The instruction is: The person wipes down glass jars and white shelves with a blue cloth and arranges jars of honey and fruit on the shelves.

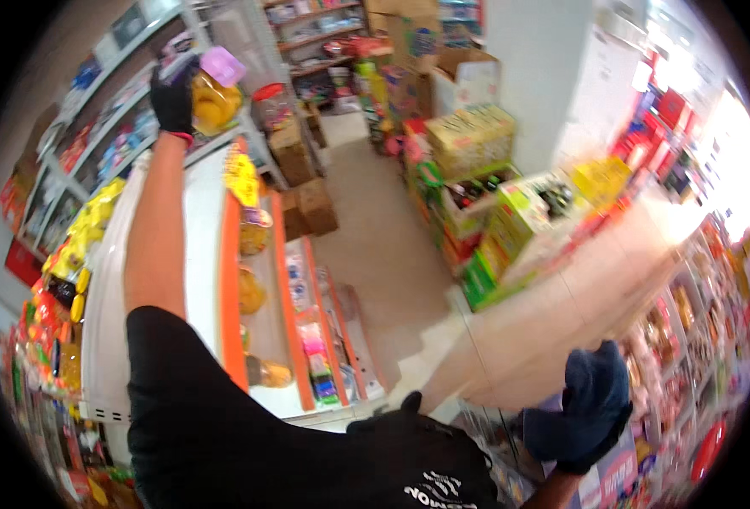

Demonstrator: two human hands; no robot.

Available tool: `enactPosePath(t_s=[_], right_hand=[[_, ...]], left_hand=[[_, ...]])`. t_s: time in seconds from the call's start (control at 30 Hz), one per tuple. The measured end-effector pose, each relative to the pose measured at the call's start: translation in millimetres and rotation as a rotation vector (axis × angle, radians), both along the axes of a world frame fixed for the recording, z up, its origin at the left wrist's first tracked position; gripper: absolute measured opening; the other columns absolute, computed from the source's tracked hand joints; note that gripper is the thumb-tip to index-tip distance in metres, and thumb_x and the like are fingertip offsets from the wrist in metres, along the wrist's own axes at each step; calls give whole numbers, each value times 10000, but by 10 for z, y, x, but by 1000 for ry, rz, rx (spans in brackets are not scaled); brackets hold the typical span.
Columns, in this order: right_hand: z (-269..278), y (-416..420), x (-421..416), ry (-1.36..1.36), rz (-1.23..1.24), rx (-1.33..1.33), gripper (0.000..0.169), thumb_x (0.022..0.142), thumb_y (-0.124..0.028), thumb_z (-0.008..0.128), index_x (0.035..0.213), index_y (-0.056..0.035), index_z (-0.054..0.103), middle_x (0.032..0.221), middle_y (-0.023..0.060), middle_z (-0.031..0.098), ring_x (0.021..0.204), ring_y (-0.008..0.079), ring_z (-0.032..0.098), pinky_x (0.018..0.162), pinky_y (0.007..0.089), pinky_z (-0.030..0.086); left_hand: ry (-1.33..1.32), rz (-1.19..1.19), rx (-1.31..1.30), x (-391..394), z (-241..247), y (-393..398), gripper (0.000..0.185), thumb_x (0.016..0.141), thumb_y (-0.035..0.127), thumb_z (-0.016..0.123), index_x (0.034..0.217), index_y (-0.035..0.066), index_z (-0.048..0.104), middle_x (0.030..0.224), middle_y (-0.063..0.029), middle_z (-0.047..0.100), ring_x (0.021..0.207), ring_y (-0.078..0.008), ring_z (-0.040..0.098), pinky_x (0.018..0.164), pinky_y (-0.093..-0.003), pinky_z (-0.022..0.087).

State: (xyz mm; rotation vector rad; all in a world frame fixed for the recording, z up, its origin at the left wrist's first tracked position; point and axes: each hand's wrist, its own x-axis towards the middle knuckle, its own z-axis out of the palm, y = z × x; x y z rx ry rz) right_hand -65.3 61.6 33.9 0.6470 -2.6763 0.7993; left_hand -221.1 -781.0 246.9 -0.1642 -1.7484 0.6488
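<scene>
My left hand, in a black glove, reaches far out over the shelf unit at the upper left. It grips a clear jar with yellow-orange contents and a lilac lid. At the lower right, my right hand, also gloved, holds a folded dark blue cloth that covers most of its fingers. Below my left arm runs a white shelf top. Similar jars stand on the orange-edged shelf under it, among them a jar with yellow contents.
A yellow tag hangs at the shelf's far end. Cardboard boxes sit on the aisle floor. Across the aisle are stacked cartons and an open carton of bottles. Racks of packaged goods line the right.
</scene>
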Motion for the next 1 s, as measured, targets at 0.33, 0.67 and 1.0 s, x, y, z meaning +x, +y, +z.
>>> enactPosePath(t_s=[0.33,0.67,1.0], right_hand=[[-720,2120,1591,129,-230,-1971,696,1086,-526,446,1573,-32,399,1598,164,458,1423,317,470,1224,464,322],[-854,2606,2801,119,-567,-1767,696,1083,-536,479,1583,-61,386,1581,138,467,1413,299,481,1207,465,352],[-1154,3044,3017,391,-913,-606,498,1129,-274,447,1520,33,461,1499,178,550,1341,301,551,1162,444,400]], left_hand=[[-381,-759,-42,-243,381,3944,413,1100,82,412,1473,86,590,1502,-142,574,1404,-265,530,1177,-433,429],[-1389,-1646,1173,1323,-2144,8638,1036,724,96,948,1581,30,368,1416,-131,587,1234,-211,603,1067,-357,509],[-1485,-1723,621,2193,-3127,9819,1158,683,160,974,1614,17,299,1460,-198,546,1329,-274,572,1124,-398,478]])
